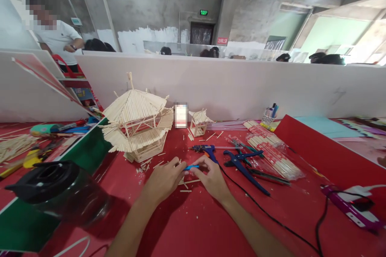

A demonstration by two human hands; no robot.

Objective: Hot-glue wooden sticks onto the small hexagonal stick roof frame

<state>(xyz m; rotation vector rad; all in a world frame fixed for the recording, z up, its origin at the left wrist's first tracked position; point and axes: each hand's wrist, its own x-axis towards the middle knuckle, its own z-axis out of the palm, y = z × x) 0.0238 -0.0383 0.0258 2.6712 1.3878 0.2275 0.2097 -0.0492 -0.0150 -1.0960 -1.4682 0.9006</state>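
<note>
Small blue piece (191, 167): one, low over the middle of the red tabletop (193, 225), between the two hands; any lettering too small to read.
Left hand (165, 174): fingers pinched on the piece's left end.
Right hand (212, 176): thumb and fingertips closed on its right end.
Loose sticks (189, 186): several, pale wood, lying under and just beyond the hands.
Stick pavilion, large (137, 122): two roof tiers, upright, beyond the left hand.
Stick pavilion, small (199, 122): upright, to the right of the large one.
White card (181, 116): between the pavilions; print blurred out.
Glue gun (206, 150): blue, just beyond the right hand; no maker's name legible.
Blue cutter (247, 168): right of the glue gun.
Stick packets (276, 154): clear wrap, red printing, unreadable.
Exit sign (203, 12): green characters, "EXIT" beneath.
Wall notice (222, 40): red, white Chinese characters, too small to read surely.
</note>
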